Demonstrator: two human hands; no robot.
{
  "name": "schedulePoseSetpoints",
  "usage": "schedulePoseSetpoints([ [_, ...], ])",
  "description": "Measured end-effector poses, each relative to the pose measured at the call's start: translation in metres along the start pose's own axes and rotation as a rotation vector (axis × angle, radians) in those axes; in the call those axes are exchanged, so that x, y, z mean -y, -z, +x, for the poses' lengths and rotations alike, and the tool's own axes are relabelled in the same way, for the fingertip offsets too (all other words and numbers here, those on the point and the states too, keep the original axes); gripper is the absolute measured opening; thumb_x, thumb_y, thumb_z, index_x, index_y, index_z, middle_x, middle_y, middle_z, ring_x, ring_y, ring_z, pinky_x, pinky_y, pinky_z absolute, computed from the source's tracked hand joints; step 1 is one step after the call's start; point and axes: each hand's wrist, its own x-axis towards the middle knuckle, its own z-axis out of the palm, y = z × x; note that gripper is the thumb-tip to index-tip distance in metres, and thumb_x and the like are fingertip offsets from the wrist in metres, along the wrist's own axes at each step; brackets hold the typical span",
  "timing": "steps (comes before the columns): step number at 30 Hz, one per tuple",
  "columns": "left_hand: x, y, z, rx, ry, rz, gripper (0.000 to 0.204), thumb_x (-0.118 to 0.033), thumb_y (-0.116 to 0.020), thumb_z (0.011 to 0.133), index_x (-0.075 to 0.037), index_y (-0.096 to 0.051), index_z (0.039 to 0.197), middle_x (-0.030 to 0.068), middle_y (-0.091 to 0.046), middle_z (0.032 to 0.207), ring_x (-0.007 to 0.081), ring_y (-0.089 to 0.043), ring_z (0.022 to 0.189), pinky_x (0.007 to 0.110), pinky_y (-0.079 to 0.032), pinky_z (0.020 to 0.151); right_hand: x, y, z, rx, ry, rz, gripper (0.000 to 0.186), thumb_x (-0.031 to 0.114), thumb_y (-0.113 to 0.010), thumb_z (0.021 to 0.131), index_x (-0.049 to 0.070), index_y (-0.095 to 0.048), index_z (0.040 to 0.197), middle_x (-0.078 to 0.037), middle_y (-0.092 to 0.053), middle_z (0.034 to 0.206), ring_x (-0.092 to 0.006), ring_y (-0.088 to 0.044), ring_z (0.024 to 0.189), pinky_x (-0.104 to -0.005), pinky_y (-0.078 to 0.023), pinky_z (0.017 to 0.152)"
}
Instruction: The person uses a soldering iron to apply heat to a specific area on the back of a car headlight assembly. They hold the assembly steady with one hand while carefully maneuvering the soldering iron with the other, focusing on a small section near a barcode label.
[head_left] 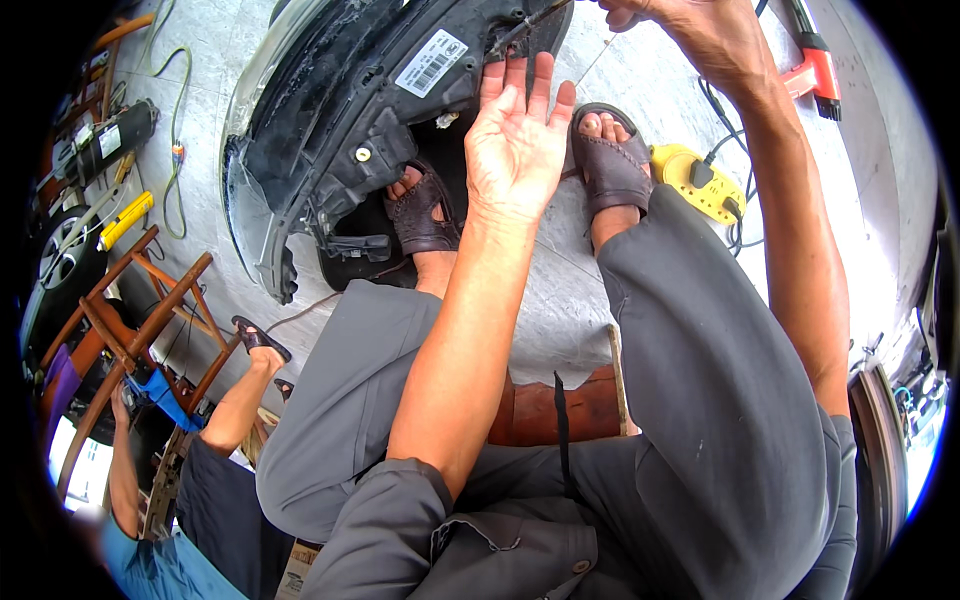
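My left hand (515,165) lies open, palm up, at the headlight (350,115) by my sandals (612,170).
The upper edge cuts off the headlight and my right hand (700,30), so I can't tell what that hand grasps; a dark rod (528,24) near my left fingers (543,80) is cropped too. The black housing (325,180) bears a white barcode label (431,62), its print too small to read.

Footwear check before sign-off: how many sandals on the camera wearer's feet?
2: left sandal, beside the black lamp housing; right sandal, near the yellow power strip.
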Motion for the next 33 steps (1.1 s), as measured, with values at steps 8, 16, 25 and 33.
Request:
schedulePoseSetpoints([
  [8, -0.001, 0.000, 0.001, -0.005, 0.009, -0.006, 0.023, -0.005, -0.047, 0.097, -0.008, -0.059, 0.116, 0.0043, -0.055, 0.124, 0.0273, -0.045, 0.129, 0.052, -0.034, 0.110, -0.005, 0.006, 0.004, -0.024, 0.020, 0.017, 0.026, 0.022, -0.080, 0.081, 0.001, -0.072, 0.094, -0.005, -0.070, 0.077, -0.0106, -0.065, 0.066, -0.0224, -0.054, 0.059],
  [16, -0.008, 0.009, -0.014, -0.055, 0.022, 0.215, 0.035, -0.010, -0.048, 0.096, -0.006, -0.049, 0.131, 0.0107, -0.050, 0.136, 0.0292, -0.044, 0.131, 0.050, -0.034, 0.111, 0.006, 0.012, -0.008, -0.113, 0.088, 0.101, 0.026, 0.019, -0.080, 0.081, 0.000, -0.071, 0.095, -0.007, -0.070, 0.080, -0.0117, -0.066, 0.066, -0.0229, -0.056, 0.060],
  [25, -0.043, 0.075, -0.066, -0.285, -0.108, 0.971, 0.035, -0.017, -0.054, 0.098, 0.001, -0.051, 0.128, 0.0166, -0.063, 0.114, 0.0258, -0.063, 0.105, 0.039, -0.053, 0.089, -0.030, 0.004, -0.011, -0.104, -0.071, 0.246, 0.025, 0.018, -0.080, 0.081, -0.002, -0.071, 0.092, -0.007, -0.068, 0.076, -0.0126, -0.064, 0.062, -0.0249, -0.054, 0.057],
  [33, -0.081, 0.093, -0.076, -0.555, -0.238, 1.458, 0.024, -0.022, -0.055, 0.099, 0.000, -0.064, 0.094, 0.0029, -0.060, 0.068, 0.0087, -0.053, 0.055, 0.022, -0.041, 0.045, -0.025, 0.004, -0.006, -0.123, -0.068, 0.188, 0.023, 0.019, -0.080, 0.081, -0.001, -0.071, 0.087, -0.006, -0.068, 0.074, -0.0126, -0.063, 0.061, -0.0252, -0.053, 0.057],
])
